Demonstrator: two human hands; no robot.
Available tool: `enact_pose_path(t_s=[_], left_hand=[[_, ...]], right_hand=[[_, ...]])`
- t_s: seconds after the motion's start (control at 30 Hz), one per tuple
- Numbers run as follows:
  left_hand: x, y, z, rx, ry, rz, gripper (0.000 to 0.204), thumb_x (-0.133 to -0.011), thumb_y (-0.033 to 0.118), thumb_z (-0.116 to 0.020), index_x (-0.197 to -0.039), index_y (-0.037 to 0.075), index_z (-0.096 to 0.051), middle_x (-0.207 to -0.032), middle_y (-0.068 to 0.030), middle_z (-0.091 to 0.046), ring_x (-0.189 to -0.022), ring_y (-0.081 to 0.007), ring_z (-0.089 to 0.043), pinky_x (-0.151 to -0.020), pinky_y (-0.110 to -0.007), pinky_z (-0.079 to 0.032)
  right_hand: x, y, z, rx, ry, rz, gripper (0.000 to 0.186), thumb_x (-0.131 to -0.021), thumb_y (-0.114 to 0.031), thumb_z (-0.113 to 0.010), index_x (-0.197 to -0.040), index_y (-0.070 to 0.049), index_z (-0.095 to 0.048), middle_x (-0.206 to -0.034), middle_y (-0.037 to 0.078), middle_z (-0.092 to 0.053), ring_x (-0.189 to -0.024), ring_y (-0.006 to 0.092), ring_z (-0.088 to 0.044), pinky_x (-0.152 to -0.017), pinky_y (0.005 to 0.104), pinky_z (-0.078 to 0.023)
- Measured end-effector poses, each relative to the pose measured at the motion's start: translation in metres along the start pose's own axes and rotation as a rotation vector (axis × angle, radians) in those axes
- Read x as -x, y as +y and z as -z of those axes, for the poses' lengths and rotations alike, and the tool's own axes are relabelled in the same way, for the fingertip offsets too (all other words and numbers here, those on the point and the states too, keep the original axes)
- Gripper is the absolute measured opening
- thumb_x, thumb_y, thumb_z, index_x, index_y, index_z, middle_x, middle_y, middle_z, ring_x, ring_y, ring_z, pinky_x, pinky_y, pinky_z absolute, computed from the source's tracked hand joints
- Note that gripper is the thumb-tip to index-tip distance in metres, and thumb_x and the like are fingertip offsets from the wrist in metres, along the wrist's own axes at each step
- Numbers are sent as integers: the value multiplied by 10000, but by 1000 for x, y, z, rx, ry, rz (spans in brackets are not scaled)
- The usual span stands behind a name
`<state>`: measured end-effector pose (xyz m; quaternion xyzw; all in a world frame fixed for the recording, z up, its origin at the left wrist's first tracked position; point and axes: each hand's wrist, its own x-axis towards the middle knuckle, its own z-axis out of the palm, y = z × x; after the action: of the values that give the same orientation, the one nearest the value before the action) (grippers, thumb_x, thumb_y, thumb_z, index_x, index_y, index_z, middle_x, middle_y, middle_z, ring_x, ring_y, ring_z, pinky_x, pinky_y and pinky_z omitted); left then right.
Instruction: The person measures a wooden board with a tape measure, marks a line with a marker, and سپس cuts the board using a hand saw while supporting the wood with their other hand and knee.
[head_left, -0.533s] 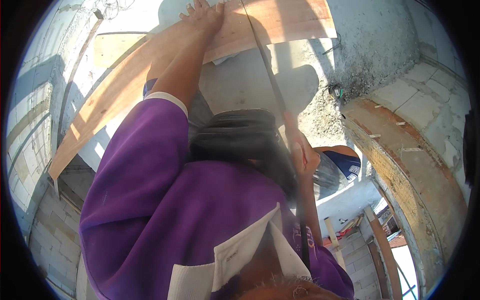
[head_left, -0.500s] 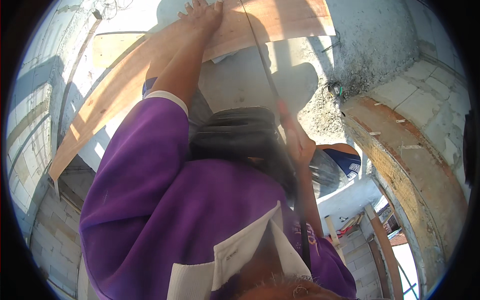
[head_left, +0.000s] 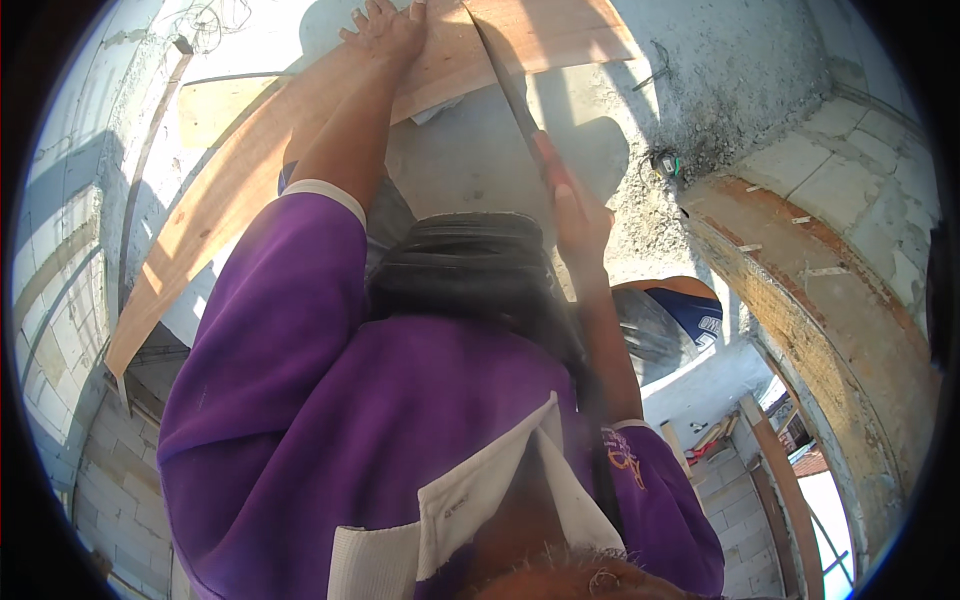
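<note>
A long, thin reddish-brown plywood sheet (head_left: 445, 70) stretches across the far side of the view, curving down to the left in the wide picture. My left hand (head_left: 388, 32) lies flat on its surface with the fingers spread. In my right hand (head_left: 582, 228) is a handsaw (head_left: 508, 85), gripped by its red handle. Its narrow blade points away from me and crosses the sheet to the right of my left hand. The blade's far tip is not plainly visible. Shadows fall over the sheet around it.
A black bag (head_left: 460, 265) sits at my waist. Under the sheet is a grey concrete surface, with rubble (head_left: 655, 215) to the right. A tape measure (head_left: 665, 162) lies there. Farther right stands a large wooden panel (head_left: 800, 300). A paler board (head_left: 225, 108) is at the far left.
My right hand has pushed forward, away from me, carrying the saw along the sheet. My left hand stays pressed on the sheet; the whole view has shifted slightly.
</note>
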<state>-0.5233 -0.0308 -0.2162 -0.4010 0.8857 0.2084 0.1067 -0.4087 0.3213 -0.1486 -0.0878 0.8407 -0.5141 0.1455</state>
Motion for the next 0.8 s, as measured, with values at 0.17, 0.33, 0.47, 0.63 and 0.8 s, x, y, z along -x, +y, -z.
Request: enact_pose_path(t_s=[0.17,0.33,0.47,0.63,0.8], left_hand=[[-10,-3,-3,-12,7,-14,833,-1065,548,-364,-1609,-63,-209,-1667,-263,-259,-1567,-394,-199,-1292,-517,-80],[-25,-20,-31,-8,234,-136,893,-987,655,-377,-1613,24,-289,-1656,-148,-350,-1517,-415,-309,-1222,-650,-151],[-36,-23,-40,-47,179,-128,871,-1014,636,-314,-1629,25,-230,-1664,-144,-326,-1542,-414,-261,-1243,-634,-137],[-31,-20,-36,22,164,-113,874,-995,665,-353,-1616,52,-305,-1668,-147,-332,-1540,-419,-257,-1235,-644,-118],[-34,-19,-38,8,186,-98,851,-999,660,-356,-1613,73,-325,-1661,-150,-346,-1537,-413,-268,-1232,-647,-120]], right_hand=[[-24,11,-7,13,41,-12,346,-995,-195,-659,-1223,62,-702,-873,155,-756,-719,150,-664,-692,306,-539],[61,-18,66,-253,140,-215,360,-1008,-179,-662,-1313,12,-684,-736,-14,-607,-627,55,-513,-584,230,-423],[47,-56,110,-78,95,-276,409,-1032,-265,-648,-1338,5,-671,-734,-48,-579,-633,36,-476,-572,218,-393],[-1,-55,127,-1,52,-224,405,-1020,-271,-669,-1321,0,-682,-763,-30,-611,-649,38,-503,-589,218,-415],[-38,-58,131,-274,-37,-339,417,-990,-240,-716,-1299,38,-678,-758,-18,-634,-649,32,-535,-587,218,-430]])
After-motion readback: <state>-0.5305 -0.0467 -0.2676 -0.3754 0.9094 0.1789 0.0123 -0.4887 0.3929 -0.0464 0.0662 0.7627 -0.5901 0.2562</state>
